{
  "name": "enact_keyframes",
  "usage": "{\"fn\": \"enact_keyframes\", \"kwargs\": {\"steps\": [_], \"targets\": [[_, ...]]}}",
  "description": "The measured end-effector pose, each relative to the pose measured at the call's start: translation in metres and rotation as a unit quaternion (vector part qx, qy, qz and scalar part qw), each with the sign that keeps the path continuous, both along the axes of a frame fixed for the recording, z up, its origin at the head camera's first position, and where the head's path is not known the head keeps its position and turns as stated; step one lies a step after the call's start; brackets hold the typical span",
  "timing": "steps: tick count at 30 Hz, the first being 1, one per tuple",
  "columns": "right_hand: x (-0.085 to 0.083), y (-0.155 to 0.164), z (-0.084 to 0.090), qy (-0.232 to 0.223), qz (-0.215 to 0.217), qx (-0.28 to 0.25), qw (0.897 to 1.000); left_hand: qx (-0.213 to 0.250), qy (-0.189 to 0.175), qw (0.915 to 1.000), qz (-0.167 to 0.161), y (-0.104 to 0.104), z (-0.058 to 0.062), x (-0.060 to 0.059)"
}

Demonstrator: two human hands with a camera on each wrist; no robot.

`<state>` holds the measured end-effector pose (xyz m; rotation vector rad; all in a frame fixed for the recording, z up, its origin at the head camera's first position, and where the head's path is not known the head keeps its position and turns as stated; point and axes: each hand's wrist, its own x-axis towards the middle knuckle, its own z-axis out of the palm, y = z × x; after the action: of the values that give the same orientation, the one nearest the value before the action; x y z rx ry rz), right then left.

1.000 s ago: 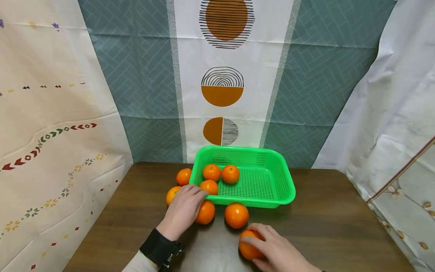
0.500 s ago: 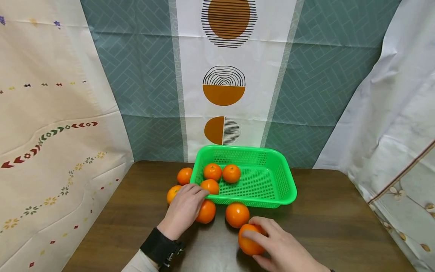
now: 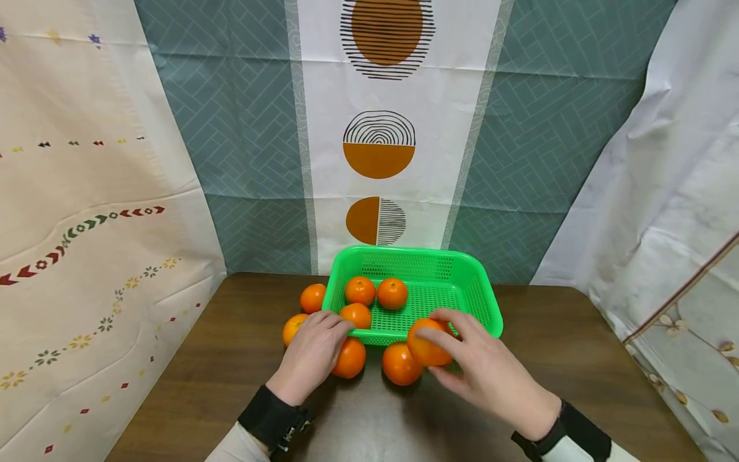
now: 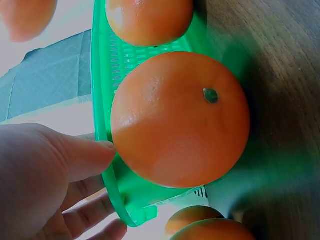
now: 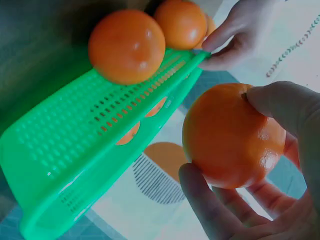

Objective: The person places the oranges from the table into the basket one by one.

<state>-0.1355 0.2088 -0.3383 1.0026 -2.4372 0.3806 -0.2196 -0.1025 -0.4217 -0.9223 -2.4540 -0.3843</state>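
My right hand (image 3: 491,369) holds an orange (image 3: 426,344) between thumb and fingers, raised close to the front rim of the green plastic basket (image 3: 489,305). In the right wrist view, the fingers curl round the held orange (image 5: 232,135). My left hand (image 3: 312,350) grips the basket's rim at its front left corner; the left wrist view shows the thumb on the rim (image 4: 102,110) with the fingers beyond it. Inside the basket, three oranges (image 3: 392,293) sit toward the left. Two more oranges (image 3: 401,364) stand on the table along the basket's front, one partly behind the left hand.
Two oranges (image 3: 313,298) lie on the dark wooden table (image 3: 548,359) left of the basket, the nearer one partly covered by my left hand. A patterned cloth (image 3: 254,160) hangs behind the table, with pale curtains (image 3: 664,192) at either side.
My right hand has picked up the orange from the table and carried it forward and up to the basket's front rim. The left hand has kept its place on the basket.
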Motion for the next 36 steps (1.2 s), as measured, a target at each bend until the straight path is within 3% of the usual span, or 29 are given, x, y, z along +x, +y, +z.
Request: {"fn": "enact_keyframes", "kwargs": {"steps": [11,18,27,36], "targets": [[-0.053,-0.014,0.002,-0.022,-0.06,0.005,0.998,-0.002,0.006,1.0,0.005,-0.001,0.001,0.001],[-0.076,-0.024,-0.005,-0.084,-0.099,0.0,0.992,-0.009,0.004,0.9999,0.006,-0.001,0.0,0.001],[-0.096,-0.036,-0.019,-0.145,-0.13,0.024,0.981,-0.01,-0.001,0.9999,0.013,0.0,-0.001,0.001],[-0.104,-0.044,-0.026,-0.213,-0.138,0.018,0.967,0.002,0.001,1.0,0.0,-0.001,-0.001,0.001]]}}
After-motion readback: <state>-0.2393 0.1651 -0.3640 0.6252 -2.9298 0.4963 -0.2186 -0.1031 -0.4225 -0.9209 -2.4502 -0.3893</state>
